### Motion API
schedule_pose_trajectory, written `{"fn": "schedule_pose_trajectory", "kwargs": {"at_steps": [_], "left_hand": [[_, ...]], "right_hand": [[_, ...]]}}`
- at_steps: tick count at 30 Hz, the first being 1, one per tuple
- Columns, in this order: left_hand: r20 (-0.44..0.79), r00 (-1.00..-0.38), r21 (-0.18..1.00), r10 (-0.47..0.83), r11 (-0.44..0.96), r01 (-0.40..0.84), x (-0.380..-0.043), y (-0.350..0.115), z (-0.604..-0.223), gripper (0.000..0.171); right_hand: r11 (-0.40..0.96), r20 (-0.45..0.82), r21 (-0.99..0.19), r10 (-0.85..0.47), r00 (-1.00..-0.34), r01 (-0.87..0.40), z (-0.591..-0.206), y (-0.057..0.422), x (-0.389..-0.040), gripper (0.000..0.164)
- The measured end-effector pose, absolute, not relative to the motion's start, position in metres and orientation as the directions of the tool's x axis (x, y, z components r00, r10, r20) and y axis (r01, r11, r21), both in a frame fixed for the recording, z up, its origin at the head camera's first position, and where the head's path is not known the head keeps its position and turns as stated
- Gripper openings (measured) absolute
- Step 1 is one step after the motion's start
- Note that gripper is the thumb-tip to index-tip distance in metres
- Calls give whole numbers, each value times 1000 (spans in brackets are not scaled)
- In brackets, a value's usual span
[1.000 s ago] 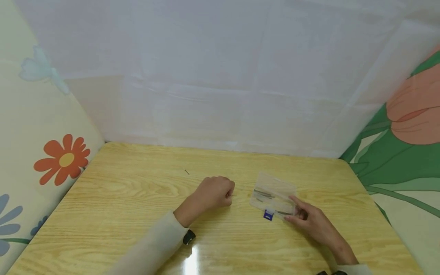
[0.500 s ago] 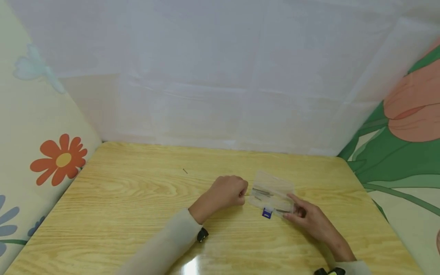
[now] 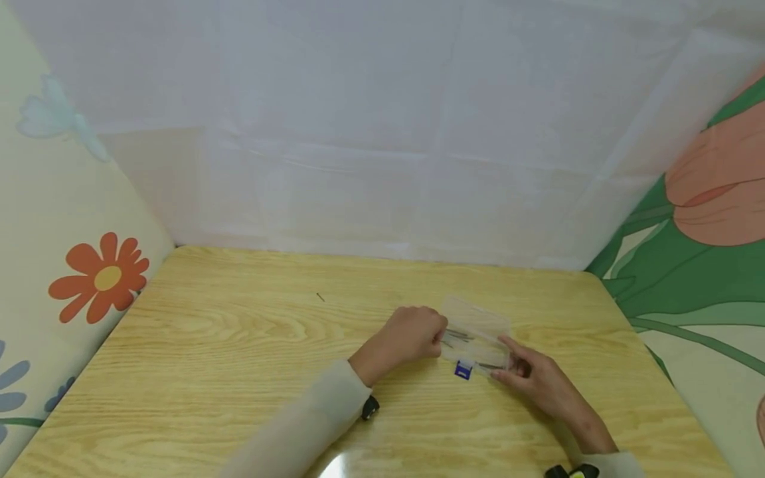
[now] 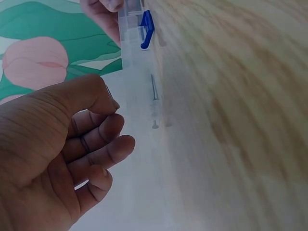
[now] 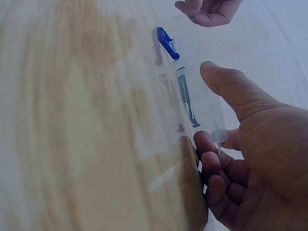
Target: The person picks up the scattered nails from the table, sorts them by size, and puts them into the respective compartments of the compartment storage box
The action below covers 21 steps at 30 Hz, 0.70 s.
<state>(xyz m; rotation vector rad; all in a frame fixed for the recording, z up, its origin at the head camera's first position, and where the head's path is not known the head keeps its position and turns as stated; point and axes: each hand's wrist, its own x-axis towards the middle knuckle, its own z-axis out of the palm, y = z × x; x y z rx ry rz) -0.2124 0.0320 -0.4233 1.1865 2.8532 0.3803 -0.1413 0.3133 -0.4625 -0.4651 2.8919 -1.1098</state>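
Note:
A clear plastic box (image 3: pixel 485 349) lies on the wooden table with its lid (image 3: pixel 475 313) raised at the back. Several nails (image 3: pixel 459 336) are inside, and a blue latch (image 3: pixel 463 370) sticks out in front. My left hand (image 3: pixel 409 337) is at the box's left end, above it. Between thumb and forefinger it pinches a thin nail (image 4: pixel 109 91), mostly covered by the fingers in the left wrist view. My right hand (image 3: pixel 540 385) grips the box's right end, thumb at the front side. Flat-headed nails (image 5: pixel 186 98) show through the box wall in the right wrist view.
A single nail (image 3: pixel 320 297) lies on the table (image 3: pixel 251 372), left of the box and farther back. White cloth (image 3: pixel 358 166) hangs behind the table. Flower-printed panels (image 3: pixel 107 279) stand at both sides.
My left hand has moved right with the pinched nail, from the bare table to over the box's left end. The right hand keeps its grip on the box, nearly unmoved.

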Motion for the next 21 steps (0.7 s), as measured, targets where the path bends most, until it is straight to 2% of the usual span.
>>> {"fn": "schedule_pose_trajectory", "kwargs": {"at_steps": [13, 21], "left_hand": [[57, -717, 246, 694, 687, 684, -213, 40, -426, 22], [33, -723, 223, 690, 700, 678, -212, 41, -426, 8]], "right_hand": [[700, 107, -659, -274, -956, -274, -466, 315, -141, 72], [693, 98, -670, -272, -957, -266, -468, 316, -142, 72]]}}
